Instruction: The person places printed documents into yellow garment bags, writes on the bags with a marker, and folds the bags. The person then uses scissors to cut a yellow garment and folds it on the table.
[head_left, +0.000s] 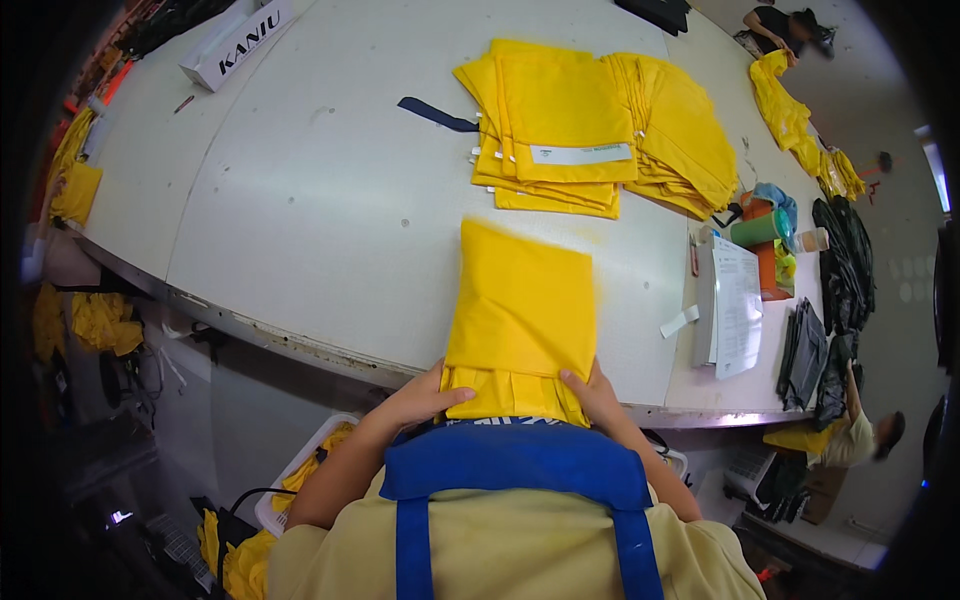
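A folded yellow fabric piece (521, 304) lies partly over the near edge of the white table (330, 247), close to my body. My left hand (431, 394) grips its lower left side, thumb on top. At its lower right side my right hand (589, 390) holds on in the same way. Pleated yellow cloth shows below the folded part, between my hands. Beyond it lies a stack of yellow fabric pieces (562, 105), the top one with a pale printed strip. More folded yellow pieces (679, 131) fan out to the right, touching that stack.
A stack of papers (735, 307), a green bottle (761, 227) and an orange box (776, 270) stand at the right. Black bags (844, 262) lie along the far right edge. A white box (236, 45) is at the upper left. Co-workers are at the right; a basket (274, 510) sits below left.
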